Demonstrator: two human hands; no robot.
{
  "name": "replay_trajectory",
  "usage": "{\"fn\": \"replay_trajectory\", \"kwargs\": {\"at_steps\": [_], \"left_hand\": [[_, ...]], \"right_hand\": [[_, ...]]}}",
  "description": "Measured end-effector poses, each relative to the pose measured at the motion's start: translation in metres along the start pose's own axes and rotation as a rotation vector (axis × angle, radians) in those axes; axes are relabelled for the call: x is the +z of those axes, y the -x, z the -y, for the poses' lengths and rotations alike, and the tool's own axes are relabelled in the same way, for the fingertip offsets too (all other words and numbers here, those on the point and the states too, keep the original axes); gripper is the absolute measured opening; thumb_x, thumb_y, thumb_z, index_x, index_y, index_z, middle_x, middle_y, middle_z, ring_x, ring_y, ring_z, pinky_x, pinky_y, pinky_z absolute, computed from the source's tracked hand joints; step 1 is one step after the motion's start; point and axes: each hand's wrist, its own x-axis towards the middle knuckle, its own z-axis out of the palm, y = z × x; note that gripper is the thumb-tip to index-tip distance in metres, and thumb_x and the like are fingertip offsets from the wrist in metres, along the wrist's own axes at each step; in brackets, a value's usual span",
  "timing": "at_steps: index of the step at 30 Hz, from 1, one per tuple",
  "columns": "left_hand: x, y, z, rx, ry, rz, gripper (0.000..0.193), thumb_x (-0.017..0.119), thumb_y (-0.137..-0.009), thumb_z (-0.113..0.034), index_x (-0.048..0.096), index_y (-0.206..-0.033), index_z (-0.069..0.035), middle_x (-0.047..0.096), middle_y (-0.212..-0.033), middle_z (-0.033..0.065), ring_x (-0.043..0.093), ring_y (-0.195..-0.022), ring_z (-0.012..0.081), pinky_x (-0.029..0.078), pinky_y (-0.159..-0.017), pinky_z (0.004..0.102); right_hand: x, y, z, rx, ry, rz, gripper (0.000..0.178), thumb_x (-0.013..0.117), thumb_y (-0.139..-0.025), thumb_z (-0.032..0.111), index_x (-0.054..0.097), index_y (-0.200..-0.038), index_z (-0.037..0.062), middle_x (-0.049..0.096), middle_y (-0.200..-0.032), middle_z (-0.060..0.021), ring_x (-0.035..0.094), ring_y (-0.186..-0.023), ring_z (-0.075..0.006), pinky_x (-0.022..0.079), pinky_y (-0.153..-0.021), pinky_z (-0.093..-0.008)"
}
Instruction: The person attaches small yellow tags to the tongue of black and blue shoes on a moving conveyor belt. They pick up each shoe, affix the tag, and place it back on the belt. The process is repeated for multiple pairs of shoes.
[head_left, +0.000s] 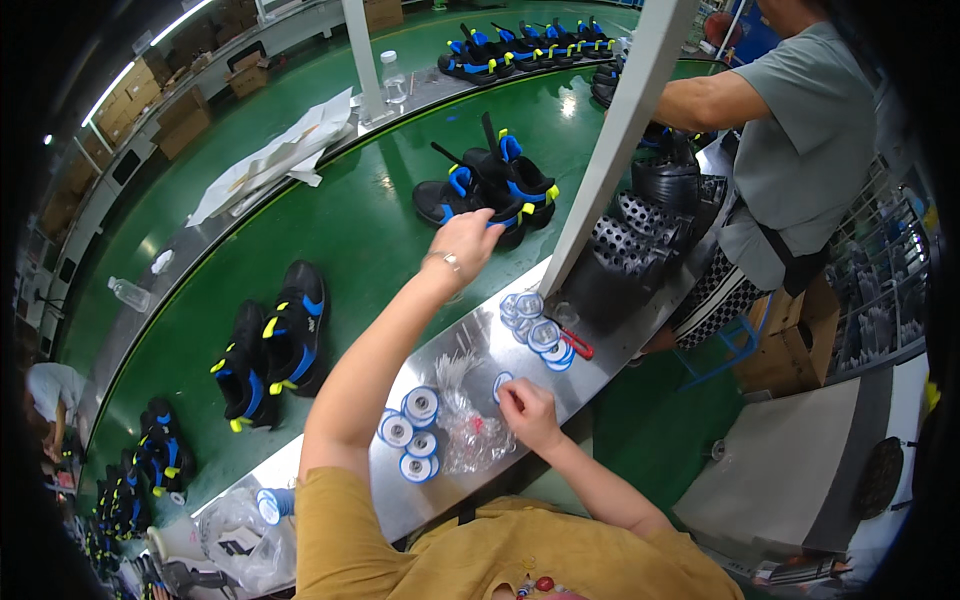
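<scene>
My left hand (466, 245) reaches over the belt with its fingers bent against the near side of a black and blue shoe (435, 203). The shoe's strap stands up, and my fingers hide part of its side. Right behind it sits its matching shoe (520, 175) with a yellow heel tab. Above the metal ledge (470, 335), my right hand (530, 412) is closed, its fingertips pinching a round blue-edged tag (502, 387). Beside that hand lie a clear plastic bag (475, 440) and a bunch of thin white tag strings (455, 372).
Round tags (421, 405) are stacked left of the bag; more tags (535, 330) lie by a red-handled tool (577, 344). A white post (620, 130) rises from the ledge. Another pair of shoes (295, 330) stands on the green belt (370, 290). A co-worker (800, 130) stands at right.
</scene>
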Motion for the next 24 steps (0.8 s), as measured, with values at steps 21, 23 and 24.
{"fn": "replay_trajectory", "kwargs": {"at_steps": [21,23,24], "left_hand": [[0.068,-0.072,0.035,-0.27,-0.237,0.275,0.043,0.064,-0.08,-0.052,0.069,-0.105,-0.017,0.07,-0.095,0.0137,0.067,-0.09,0.0321,0.052,-0.079,0.042],[0.048,-0.048,0.045,-0.246,-0.24,0.291,0.041,0.064,-0.079,-0.051,0.07,-0.104,-0.018,0.071,-0.094,0.0108,0.067,-0.091,0.0289,0.05,-0.078,0.043],[0.039,-0.038,0.047,-0.251,-0.259,0.315,0.042,0.064,-0.079,-0.051,0.07,-0.105,-0.019,0.071,-0.094,0.0107,0.067,-0.092,0.0287,0.049,-0.079,0.0427]], "right_hand": [[-0.003,-0.006,-0.002,0.054,-0.055,0.031,0.008,0.065,-0.078,-0.002,0.059,-0.081,0.0018,0.056,-0.067,-0.0087,0.053,-0.051,-0.0217,0.041,-0.048,-0.0323],[-0.002,-0.007,-0.003,0.049,-0.057,0.02,0.008,0.065,-0.079,-0.002,0.059,-0.081,0.002,0.056,-0.067,-0.0089,0.053,-0.051,-0.022,0.041,-0.048,-0.0323],[-0.001,-0.006,-0.004,0.052,-0.064,0.012,0.008,0.064,-0.079,-0.002,0.058,-0.081,0.002,0.056,-0.067,-0.0089,0.053,-0.051,-0.0221,0.041,-0.048,-0.0323]]}}
